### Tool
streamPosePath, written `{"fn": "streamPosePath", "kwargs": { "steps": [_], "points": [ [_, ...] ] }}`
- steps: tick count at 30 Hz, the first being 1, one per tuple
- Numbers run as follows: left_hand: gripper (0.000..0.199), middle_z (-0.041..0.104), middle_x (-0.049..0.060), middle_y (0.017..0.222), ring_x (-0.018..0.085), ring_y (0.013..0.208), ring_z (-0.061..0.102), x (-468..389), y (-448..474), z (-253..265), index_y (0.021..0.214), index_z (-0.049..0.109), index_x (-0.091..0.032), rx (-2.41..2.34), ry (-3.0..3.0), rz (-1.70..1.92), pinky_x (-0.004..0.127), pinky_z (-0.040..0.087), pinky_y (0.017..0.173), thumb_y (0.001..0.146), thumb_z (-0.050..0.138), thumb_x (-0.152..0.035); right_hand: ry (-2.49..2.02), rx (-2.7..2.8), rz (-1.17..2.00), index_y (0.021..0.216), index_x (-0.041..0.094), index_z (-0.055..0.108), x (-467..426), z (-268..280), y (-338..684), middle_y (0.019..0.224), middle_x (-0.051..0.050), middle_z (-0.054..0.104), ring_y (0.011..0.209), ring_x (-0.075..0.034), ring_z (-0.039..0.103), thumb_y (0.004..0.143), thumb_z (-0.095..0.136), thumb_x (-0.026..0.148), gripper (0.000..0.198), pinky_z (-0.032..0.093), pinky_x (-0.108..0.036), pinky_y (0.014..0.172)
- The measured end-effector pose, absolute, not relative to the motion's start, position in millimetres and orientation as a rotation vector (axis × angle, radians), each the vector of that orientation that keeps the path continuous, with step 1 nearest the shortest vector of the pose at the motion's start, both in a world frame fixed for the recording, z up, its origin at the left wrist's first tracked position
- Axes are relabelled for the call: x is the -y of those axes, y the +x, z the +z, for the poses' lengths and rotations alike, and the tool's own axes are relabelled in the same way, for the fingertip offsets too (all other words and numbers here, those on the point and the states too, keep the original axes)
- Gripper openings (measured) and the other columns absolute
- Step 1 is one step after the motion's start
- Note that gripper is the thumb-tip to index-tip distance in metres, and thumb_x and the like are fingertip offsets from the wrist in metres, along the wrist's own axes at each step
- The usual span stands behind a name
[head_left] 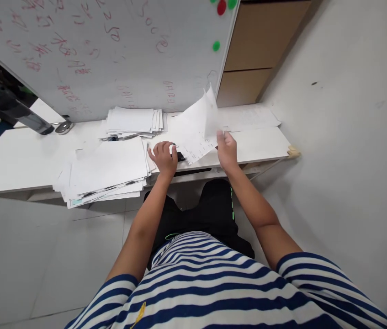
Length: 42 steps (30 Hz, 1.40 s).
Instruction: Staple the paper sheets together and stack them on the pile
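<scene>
My right hand point(227, 150) pinches the right edge of a white paper sheet point(195, 121). The sheet stands partly raised and bent at its upper corner, with printed marks along its lower part. My left hand point(165, 159) rests at the desk's front edge, fingers apart and slightly curled, holding nothing that I can see. Right beside its thumb lies a small black object point(181, 156), partly covered; its kind is unclear. Left of that hand, a loose stack of papers point(111, 164) juts over the front edge.
Behind lies another paper stack point(131, 121). A whiteboard point(138, 55) with red writing and round magnets stands at the back. A flat sheet point(250, 117) lies at the right of the white desk point(18, 155). A computer mouse point(64, 127) and dark bottle point(25, 114) are at left.
</scene>
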<state>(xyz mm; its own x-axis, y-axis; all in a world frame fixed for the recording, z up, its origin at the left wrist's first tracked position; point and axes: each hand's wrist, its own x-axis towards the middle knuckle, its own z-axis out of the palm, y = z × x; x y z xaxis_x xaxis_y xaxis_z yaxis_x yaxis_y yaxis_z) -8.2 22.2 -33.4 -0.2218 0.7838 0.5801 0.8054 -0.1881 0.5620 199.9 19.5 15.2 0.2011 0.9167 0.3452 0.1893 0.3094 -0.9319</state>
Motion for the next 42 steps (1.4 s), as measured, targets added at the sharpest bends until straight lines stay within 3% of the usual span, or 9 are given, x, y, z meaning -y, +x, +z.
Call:
{"fn": "streamPosePath", "kwargs": {
  "steps": [4, 11, 17, 22, 25, 30, 36, 39, 42],
  "points": [
    [0.049, 0.069, 0.011, 0.105, 0.020, 0.104, 0.063, 2.3, 16.5, 19.8, 0.107, 0.064, -0.019, 1.610, -2.266, -1.689, 0.035, 0.045, 0.093, 0.104, 0.026, -0.050, -1.183, 1.198, 0.685, 0.074, 0.024, 0.047, 4.5, 23.4, 195.6, 0.066, 0.003, 0.041, 0.068, -0.015, 0.050, 0.090, 0.044, 0.074, 0.052, 0.047, -0.031, 0.070],
    [0.048, 0.061, 0.014, 0.127, 0.029, 0.129, 0.049, 42.8, 25.5, 65.4, 0.118, 0.063, -0.021, 1.503, -2.019, -1.664, 0.045, 0.031, 0.112, 0.096, 0.046, -0.060, -1.141, 1.149, 0.703, 0.082, 0.022, 0.054, 33.4, 25.6, 179.6, 0.072, 0.002, 0.052, 0.072, -0.014, 0.052, 0.094, 0.045, 0.066, 0.046, 0.046, -0.028, 0.071],
    [0.036, 0.063, 0.010, 0.120, 0.026, 0.125, 0.053, 70.9, 21.9, 79.0, 0.116, 0.061, -0.024, 1.275, -2.050, -1.830, 0.048, 0.034, 0.111, 0.099, 0.042, -0.050, -1.170, 1.056, 0.617, 0.082, 0.022, 0.055, 48.2, 24.4, 176.6, 0.071, 0.001, 0.053, 0.069, -0.014, 0.053, 0.096, 0.046, 0.062, 0.043, 0.046, -0.027, 0.067],
    [0.037, 0.066, 0.009, 0.113, 0.019, 0.105, 0.062, 69.5, 39.4, 88.3, 0.118, 0.059, -0.022, 1.424, -2.459, -1.851, 0.035, 0.050, 0.091, 0.095, 0.055, -0.051, -1.180, 1.125, 0.484, 0.096, 0.022, 0.062, 63.5, 21.4, 169.2, 0.079, -0.001, 0.065, 0.076, -0.016, 0.061, 0.098, 0.043, 0.059, 0.042, 0.051, -0.028, 0.070],
    [0.029, 0.067, 0.003, 0.090, 0.013, 0.083, 0.063, 62.7, 44.3, 89.1, 0.099, 0.063, -0.021, 1.540, -2.613, -1.972, 0.028, 0.051, 0.076, 0.096, 0.055, -0.049, -1.185, 1.247, 0.403, 0.107, 0.023, 0.065, 71.0, 12.7, 164.8, 0.084, -0.003, 0.071, 0.075, -0.018, 0.065, 0.099, 0.043, 0.056, 0.041, 0.053, -0.030, 0.070],
    [0.029, 0.060, -0.002, 0.068, 0.010, 0.063, 0.055, 61.1, 39.6, 89.0, 0.075, 0.061, -0.020, 1.561, -2.712, -2.033, 0.024, 0.045, 0.060, 0.088, 0.067, -0.045, -1.134, 1.361, 0.279, 0.134, 0.024, 0.056, 77.4, -6.8, 165.3, 0.114, -0.009, 0.073, 0.098, -0.024, 0.071, 0.101, 0.043, 0.047, 0.042, 0.058, -0.036, 0.084],
    [0.034, 0.057, -0.002, 0.064, 0.009, 0.059, 0.053, 58.7, 39.5, 85.2, 0.068, 0.060, -0.020, 1.831, -2.739, -2.306, 0.024, 0.044, 0.056, 0.079, 0.076, -0.047, -1.097, 1.474, 0.209, 0.156, 0.024, 0.026, 79.5, -36.8, 166.3, 0.149, -0.016, 0.051, 0.134, -0.030, 0.054, 0.096, 0.052, 0.049, 0.070, 0.050, -0.047, 0.107],
    [0.040, 0.055, -0.004, 0.062, 0.008, 0.058, 0.052, 51.6, 40.4, 82.6, 0.066, 0.056, -0.019, 1.962, -2.641, -2.562, 0.022, 0.045, 0.055, 0.074, 0.080, -0.050, -1.224, 1.399, 0.276, 0.149, 0.021, 0.039, 73.2, -50.0, 168.3, 0.143, -0.017, 0.056, 0.130, -0.031, 0.057, 0.097, 0.046, 0.053, 0.061, 0.049, -0.049, 0.106],
    [0.044, 0.049, -0.006, 0.058, 0.006, 0.053, 0.048, 39.5, 37.1, 78.4, 0.066, 0.052, -0.019, 2.152, -2.471, -2.695, 0.021, 0.044, 0.053, 0.071, 0.081, -0.053, -1.313, 1.355, 0.315, 0.125, 0.020, 0.062, 61.9, -54.7, 178.5, 0.119, -0.015, 0.070, 0.113, -0.029, 0.066, 0.099, 0.040, 0.056, 0.050, 0.052, -0.046, 0.098]
  ]
}}
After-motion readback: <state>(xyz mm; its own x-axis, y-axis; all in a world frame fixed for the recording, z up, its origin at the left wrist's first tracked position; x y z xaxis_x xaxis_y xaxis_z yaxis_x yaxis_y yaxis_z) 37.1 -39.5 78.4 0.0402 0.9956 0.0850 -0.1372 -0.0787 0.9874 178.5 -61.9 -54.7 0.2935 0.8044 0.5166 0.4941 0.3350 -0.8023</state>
